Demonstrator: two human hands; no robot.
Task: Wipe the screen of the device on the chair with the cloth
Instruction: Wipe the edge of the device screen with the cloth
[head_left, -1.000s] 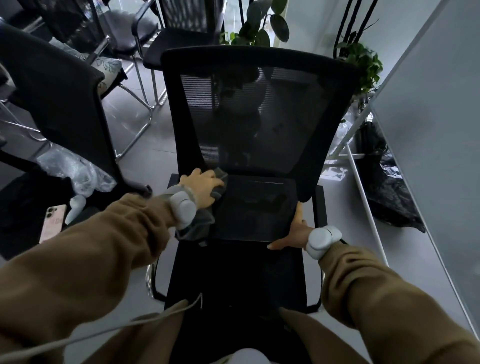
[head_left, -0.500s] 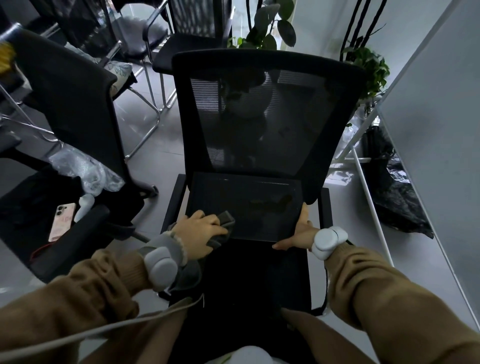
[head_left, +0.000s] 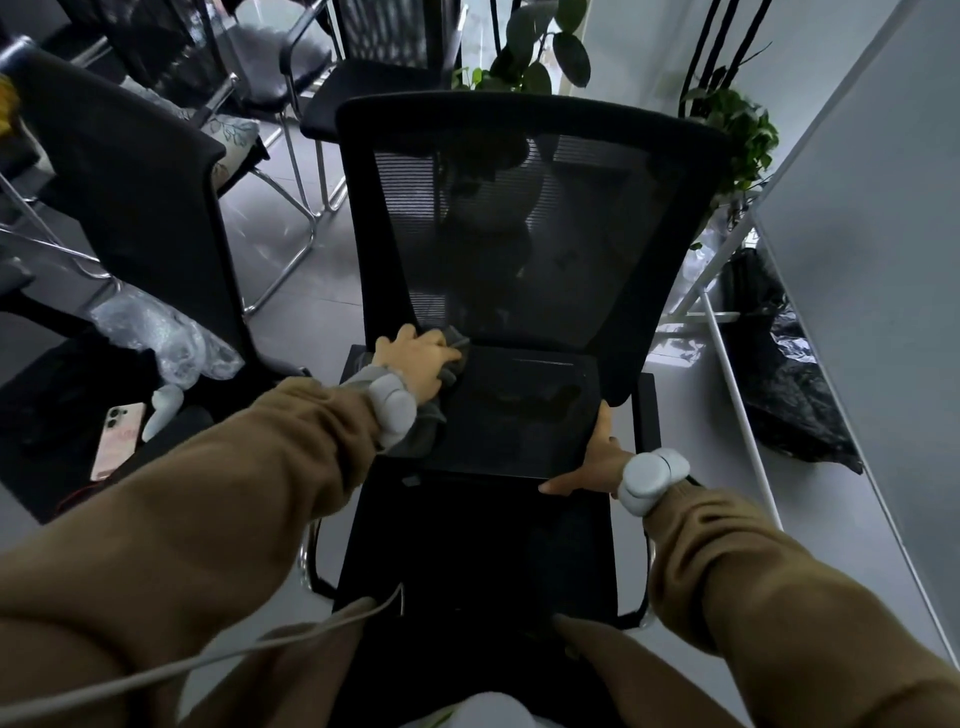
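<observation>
On the chair (head_left: 483, 545) seat lies the device (head_left: 519, 410); our left hand (head_left: 415, 358), pressing the cloth (head_left: 452, 358) flat, has swept from the near corner to the far one, while our right hand (head_left: 597, 462) pinches the opposite near corner.

Dim daylight from behind, wide-angle bowed edges (slightly soft)

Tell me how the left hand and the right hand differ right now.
The left hand presses a grey cloth on the device screen's far left corner; the right hand holds no cloth and grips the device's near right edge. Both wear a white wrist unit and a brown sleeve.
</observation>
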